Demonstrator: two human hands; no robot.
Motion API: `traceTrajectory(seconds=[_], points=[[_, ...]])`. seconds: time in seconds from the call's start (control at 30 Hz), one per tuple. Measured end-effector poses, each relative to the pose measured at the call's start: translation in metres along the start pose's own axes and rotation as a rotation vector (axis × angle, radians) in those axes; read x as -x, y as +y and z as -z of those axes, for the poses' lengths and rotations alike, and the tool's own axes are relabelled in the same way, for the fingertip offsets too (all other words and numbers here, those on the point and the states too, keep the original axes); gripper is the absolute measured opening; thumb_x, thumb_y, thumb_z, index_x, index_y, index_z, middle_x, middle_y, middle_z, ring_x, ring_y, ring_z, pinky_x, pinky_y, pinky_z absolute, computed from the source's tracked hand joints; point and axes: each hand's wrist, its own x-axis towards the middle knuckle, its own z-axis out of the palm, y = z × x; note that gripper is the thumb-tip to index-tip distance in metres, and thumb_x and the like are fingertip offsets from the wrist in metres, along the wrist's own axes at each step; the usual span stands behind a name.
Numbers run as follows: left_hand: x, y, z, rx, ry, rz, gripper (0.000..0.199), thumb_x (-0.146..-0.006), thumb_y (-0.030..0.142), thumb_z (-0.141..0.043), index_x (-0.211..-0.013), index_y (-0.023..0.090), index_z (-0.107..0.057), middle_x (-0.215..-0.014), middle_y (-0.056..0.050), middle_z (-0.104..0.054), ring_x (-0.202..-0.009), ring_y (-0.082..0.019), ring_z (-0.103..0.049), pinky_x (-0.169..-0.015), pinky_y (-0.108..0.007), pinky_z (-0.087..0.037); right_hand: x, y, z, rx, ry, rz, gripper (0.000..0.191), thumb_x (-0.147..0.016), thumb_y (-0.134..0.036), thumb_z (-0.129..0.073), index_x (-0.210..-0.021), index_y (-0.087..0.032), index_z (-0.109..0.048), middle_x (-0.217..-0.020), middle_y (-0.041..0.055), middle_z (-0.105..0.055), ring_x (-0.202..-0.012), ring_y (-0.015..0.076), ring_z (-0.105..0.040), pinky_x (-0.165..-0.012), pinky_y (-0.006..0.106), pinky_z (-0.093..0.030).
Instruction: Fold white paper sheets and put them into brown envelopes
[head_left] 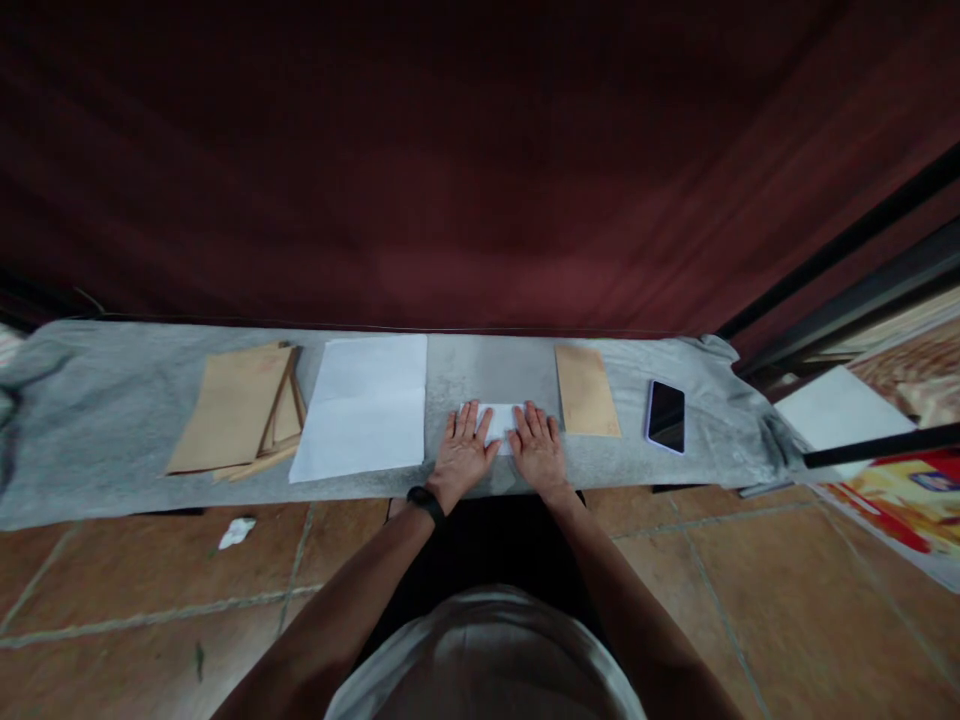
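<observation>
Under both palms lies a small folded white paper (502, 424), flat on the grey cloth. My left hand (463, 450) rests on its left end with the fingers stretched out, a dark band on the wrist. On the right end my right hand (538, 445) lies flat, fingers spread. The paper's outer ends are hidden beneath the hands. Just right of my right hand is a brown envelope (587, 391). To the left sits a stack of white paper sheets (362, 408).
Several brown envelopes (229, 410) are piled at the far left. A phone (666, 416) lies right of the single envelope. The grey cloth (491, 360) covers a narrow table against a dark red curtain (450, 180). Black bars (877, 445) stand at the right.
</observation>
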Motion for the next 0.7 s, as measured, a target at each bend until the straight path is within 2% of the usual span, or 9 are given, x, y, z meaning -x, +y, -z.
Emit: traceTrajectory(seconds=[0.23, 0.47, 0.6, 0.7], points=[[0.011, -0.009, 0.002, 0.024, 0.002, 0.021, 0.068, -0.099, 0.049, -0.044, -0.157, 0.015, -0.033, -0.165, -0.018, -0.026, -0.153, -0.033, -0.023, -0.124, -0.053, -0.018, 0.000, -0.001, -0.001, 0.042, -0.024, -0.003, 0.054, -0.105, -0.036, -0.039, -0.154, -0.015, -0.040, -0.160, 0.0174, -0.038, -0.145, 0.0319, -0.038, -0.118, 0.055, -0.026], [0.011, -0.009, 0.001, 0.010, -0.016, 0.024, 0.068, -0.099, 0.049, -0.044, -0.157, 0.015, -0.031, -0.165, -0.018, -0.026, -0.153, -0.034, -0.023, -0.123, -0.054, -0.019, 0.001, 0.000, -0.003, -0.005, 0.038, -0.001, 0.052, -0.105, -0.035, -0.037, -0.152, -0.014, -0.044, -0.158, 0.0190, -0.041, -0.145, 0.0333, -0.038, -0.117, 0.058, -0.028], [0.010, -0.009, 0.001, -0.001, -0.026, 0.024, 0.068, -0.099, 0.049, -0.044, -0.157, 0.015, -0.033, -0.165, -0.019, -0.025, -0.153, -0.035, -0.023, -0.123, -0.054, -0.019, -0.004, -0.017, 0.001, -0.024, 0.049, -0.037, 0.052, -0.104, -0.031, -0.036, -0.151, -0.009, -0.045, -0.158, 0.0211, -0.040, -0.146, 0.0346, -0.037, -0.117, 0.060, -0.026], [0.010, -0.010, 0.001, -0.016, -0.044, 0.015, 0.064, -0.100, 0.044, -0.042, -0.156, 0.014, -0.035, -0.165, -0.018, -0.025, -0.153, -0.034, -0.022, -0.123, -0.055, -0.019, -0.007, -0.035, 0.003, -0.042, -0.013, 0.022, 0.052, -0.104, -0.032, -0.036, -0.152, -0.013, -0.043, -0.160, 0.0162, -0.037, -0.148, 0.0318, -0.034, -0.120, 0.056, -0.023]])
